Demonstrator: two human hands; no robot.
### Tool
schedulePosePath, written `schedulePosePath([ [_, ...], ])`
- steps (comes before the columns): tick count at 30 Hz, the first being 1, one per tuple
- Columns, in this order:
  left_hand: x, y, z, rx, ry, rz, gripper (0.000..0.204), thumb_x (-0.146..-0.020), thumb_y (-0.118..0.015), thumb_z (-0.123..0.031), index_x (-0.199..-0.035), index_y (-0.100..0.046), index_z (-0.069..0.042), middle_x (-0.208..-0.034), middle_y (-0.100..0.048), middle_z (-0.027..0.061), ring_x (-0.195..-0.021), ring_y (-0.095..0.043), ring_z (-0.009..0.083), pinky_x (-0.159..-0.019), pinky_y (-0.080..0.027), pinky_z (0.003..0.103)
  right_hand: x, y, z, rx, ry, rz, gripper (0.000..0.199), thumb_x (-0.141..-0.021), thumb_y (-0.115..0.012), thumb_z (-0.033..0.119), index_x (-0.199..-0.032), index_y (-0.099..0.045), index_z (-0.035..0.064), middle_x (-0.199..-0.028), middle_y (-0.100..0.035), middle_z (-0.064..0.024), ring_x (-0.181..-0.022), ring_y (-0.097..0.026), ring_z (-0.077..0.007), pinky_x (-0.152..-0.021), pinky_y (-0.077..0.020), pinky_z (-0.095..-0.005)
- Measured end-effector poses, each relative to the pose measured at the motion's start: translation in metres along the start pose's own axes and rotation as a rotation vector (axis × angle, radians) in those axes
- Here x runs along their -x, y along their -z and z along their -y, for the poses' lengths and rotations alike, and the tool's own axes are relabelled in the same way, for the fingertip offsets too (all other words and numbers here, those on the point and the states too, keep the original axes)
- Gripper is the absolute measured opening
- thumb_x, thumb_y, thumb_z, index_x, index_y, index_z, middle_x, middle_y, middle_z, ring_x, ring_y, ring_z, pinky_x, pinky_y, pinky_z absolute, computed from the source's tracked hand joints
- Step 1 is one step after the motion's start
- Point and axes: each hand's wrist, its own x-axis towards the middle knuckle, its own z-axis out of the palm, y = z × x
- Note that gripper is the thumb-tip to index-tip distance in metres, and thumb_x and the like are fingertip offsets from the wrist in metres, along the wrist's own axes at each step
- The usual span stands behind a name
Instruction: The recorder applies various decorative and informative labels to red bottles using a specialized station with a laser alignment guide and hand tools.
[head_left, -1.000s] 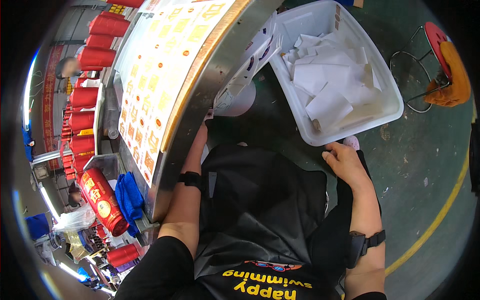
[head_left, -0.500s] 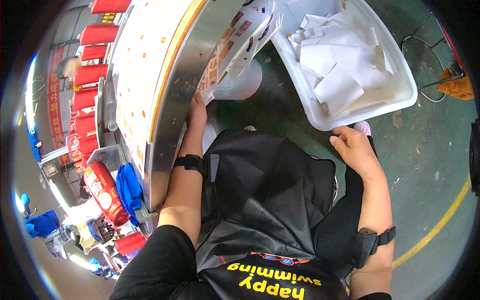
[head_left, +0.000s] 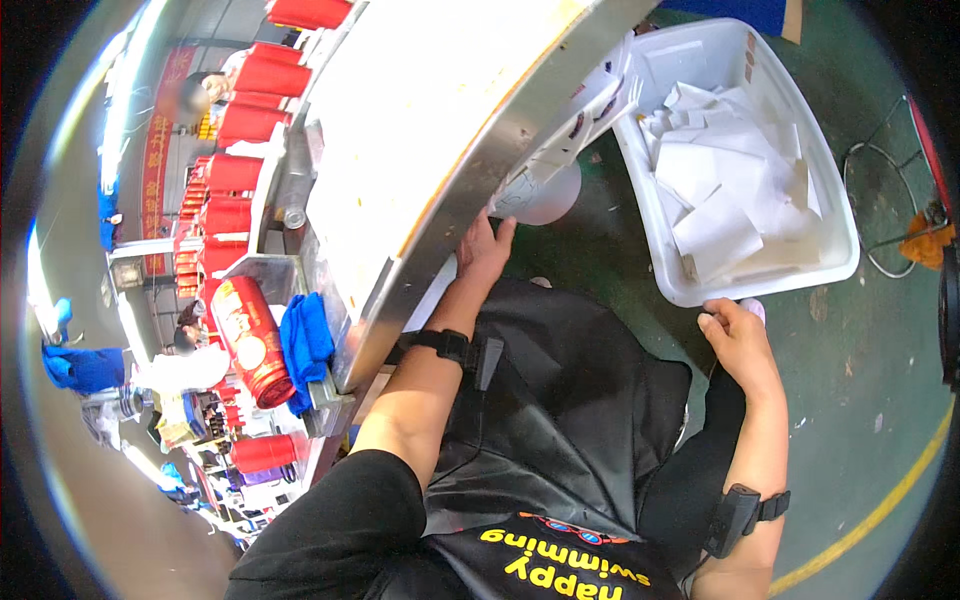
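Note:
My left hand (head_left: 484, 248) is at the metal edge of the table (head_left: 430, 215), thumb apart from the fingers, with nothing visible in it. The table edge partly hides its fingertips. Just beyond it, printed sheets (head_left: 590, 115) hang at the table's side above a pale round thing (head_left: 548, 195). Near the close rim of a white plastic bin (head_left: 690, 292), my right hand (head_left: 742, 345) hovers with loosely bent fingers, and no object shows in it. White paper pieces (head_left: 720, 185) lie heaped in the bin.
A rolled red bundle (head_left: 252, 340) and a blue cloth (head_left: 305, 345) lie at the table's near left corner. Rows of red stacks (head_left: 232, 172) stand farther left, with people among them. A metal-legged stool (head_left: 880, 195) is at the right. Yellow tape (head_left: 870, 520) marks the green floor.
The view has shifted, so the table and bin appear farther right and lower. My left hand has come away from the printed sheets, its thumb now spread. My right hand stays near the bin rim.

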Motion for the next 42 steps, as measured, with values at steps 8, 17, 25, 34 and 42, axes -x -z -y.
schedulePosePath([
  [8, 0.023, 0.009, 0.067, -0.07, -0.162, -0.051, 0.025, -0.086, -0.062, -0.032, -0.097, -0.068, -0.012, -0.102, -0.059, 0.0183, -0.101, -0.054, 0.0396, -0.091, -0.043, 0.046, -0.004, 0.0, -0.016, 0.086, 0.05, -0.022, 0.032, -0.087, -0.065, 0.024, -0.106, -0.065, -0.0018, -0.085, -0.068, -0.0219, -0.082, -0.067, -0.0335, -0.076, -0.0504, -0.0393],
  [17, 0.059, 0.038, 0.25, -0.178, 0.432, 0.146, 0.032, -0.085, -0.059, -0.034, -0.098, -0.069, -0.007, -0.098, -0.069, 0.0184, -0.096, -0.064, 0.0372, -0.083, -0.049, 0.045, -0.005, 0.004, -0.03, 0.001, 0.001, 0.023, 0.033, -0.089, -0.064, 0.025, -0.108, -0.065, -0.0013, -0.085, -0.068, -0.0162, -0.08, -0.065, -0.0229, -0.076, -0.0494, -0.0347],
  [25, 0.164, 0.069, 0.381, -0.365, 0.599, 0.066, 0.034, -0.086, -0.056, -0.035, -0.101, -0.065, -0.006, -0.098, -0.066, 0.0186, -0.093, -0.064, 0.0352, -0.083, -0.049, 0.044, -0.009, -0.003, -0.031, -0.106, -0.035, 0.092, 0.035, -0.091, -0.062, 0.027, -0.112, -0.064, -0.0004, -0.08, -0.062, -0.0053, -0.071, -0.055, -0.0125, -0.064, -0.0456, -0.0286],
  [34, 0.243, 0.081, 0.538, -0.494, 0.712, -0.084, 0.054, -0.083, -0.062, -0.035, -0.126, -0.053, -0.004, -0.126, -0.057, 0.0186, -0.117, -0.054, 0.036, -0.1, -0.04, 0.043, -0.013, 0.006, -0.043, 0.048, -0.023, 0.127, 0.03, -0.095, -0.057, 0.028, -0.114, -0.063, 0.006, -0.081, -0.056, 0.0042, -0.068, -0.049, -0.0048, -0.058, -0.0377, -0.0196],
  [42, 0.233, 0.029, 0.332, 0.052, 0.375, 0.127, 0.062, -0.086, -0.064, -0.016, -0.143, -0.04, -0.006, -0.143, -0.043, 0.0213, -0.13, -0.043, 0.0372, -0.108, -0.034, 0.044, 0.016, 0.041, -0.079, 0.298, -0.28, 0.041, 0.029, -0.093, -0.057, 0.034, -0.108, -0.063, 0.0098, -0.079, -0.058, 0.0037, -0.065, -0.05, -0.006, -0.052, -0.0375, -0.0215],
])
